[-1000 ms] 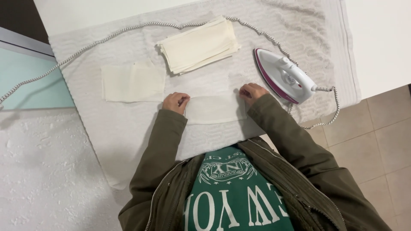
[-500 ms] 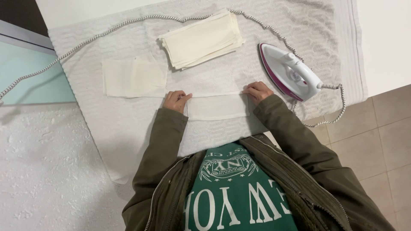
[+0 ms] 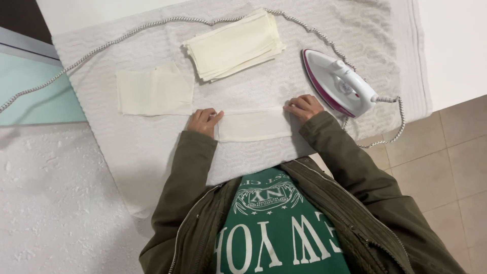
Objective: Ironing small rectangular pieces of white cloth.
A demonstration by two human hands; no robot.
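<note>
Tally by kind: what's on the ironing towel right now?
Folded cream cloth strip under both hands: 1
Flat cream cloth piece: 1
Stack of folded cream cloths: 1
Iron, white and magenta: 1
Braided cord: 1
Total: 5

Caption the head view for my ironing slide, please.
Both hands, left hand and right hand, press the ends of a cream cloth strip beside an iron.
</note>
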